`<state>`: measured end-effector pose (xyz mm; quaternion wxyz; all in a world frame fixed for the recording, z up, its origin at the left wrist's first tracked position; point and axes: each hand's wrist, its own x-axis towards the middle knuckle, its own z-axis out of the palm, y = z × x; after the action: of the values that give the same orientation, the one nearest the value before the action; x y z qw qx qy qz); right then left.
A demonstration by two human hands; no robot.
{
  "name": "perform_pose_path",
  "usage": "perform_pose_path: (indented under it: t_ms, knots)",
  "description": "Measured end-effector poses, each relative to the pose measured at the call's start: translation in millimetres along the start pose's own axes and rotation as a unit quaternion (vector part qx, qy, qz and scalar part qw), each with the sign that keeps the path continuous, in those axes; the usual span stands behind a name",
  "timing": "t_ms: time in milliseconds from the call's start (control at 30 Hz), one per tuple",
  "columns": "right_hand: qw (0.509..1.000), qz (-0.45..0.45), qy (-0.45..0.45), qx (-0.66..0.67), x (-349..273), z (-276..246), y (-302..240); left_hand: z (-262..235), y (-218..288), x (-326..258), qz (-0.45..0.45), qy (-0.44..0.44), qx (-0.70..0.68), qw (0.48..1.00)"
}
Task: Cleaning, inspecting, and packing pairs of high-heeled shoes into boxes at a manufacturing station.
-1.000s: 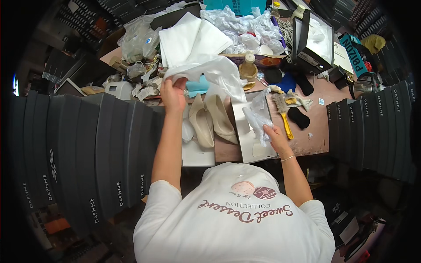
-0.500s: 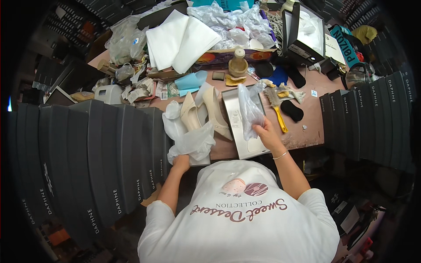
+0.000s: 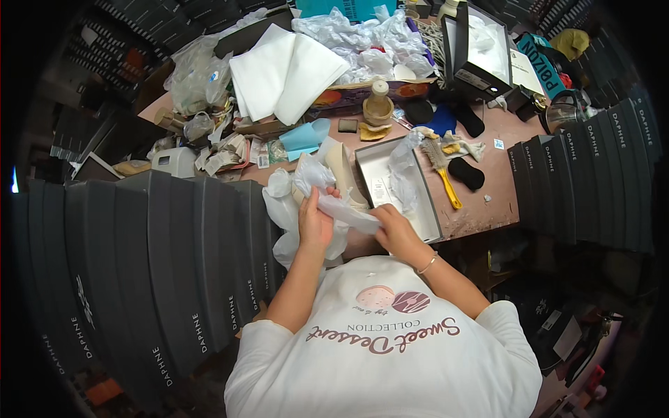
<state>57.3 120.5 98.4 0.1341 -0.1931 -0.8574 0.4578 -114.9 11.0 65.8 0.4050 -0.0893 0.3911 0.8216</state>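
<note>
A strip of translucent white wrapping (image 3: 348,214) stretches between my two hands. My left hand (image 3: 315,221) is closed around its left part, just in front of a pair of cream high-heeled shoes (image 3: 341,171). My right hand (image 3: 398,233) pinches the strip's right end, beside an open shoe box part (image 3: 426,202) with a white inside. Crumpled clear plastic (image 3: 403,174) lies in that box part. One shoe is mostly covered by the wrapping and my left hand. More white wrapping (image 3: 279,191) sits left of the shoes.
Stacked dark shoe boxes (image 3: 230,265) wall the left, with more boxes (image 3: 585,181) on the right. A yellow-handled brush (image 3: 449,184) and a black pad (image 3: 465,174) lie right of the box part. White sheets (image 3: 286,76) and a carton of crumpled bags (image 3: 376,49) stand behind.
My right hand has let the crumpled plastic down into the box part and moved left to the wrapping. My left hand has risen from the lower left toward the shoes.
</note>
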Motion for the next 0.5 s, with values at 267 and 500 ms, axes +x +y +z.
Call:
perform_pose_path:
  t_ms: [267,500]
  knots:
    - [0.971,0.14,-0.157,-0.11,-49.4,-37.2,64.9,-2.5,22.1,18.8,0.144,0.061,0.06,0.986]
    - [0.977,0.071,0.101,-0.172,33.8,-12.7,120.7,18.2,32.1,-7.5,0.081,-0.029,0.158,0.984]
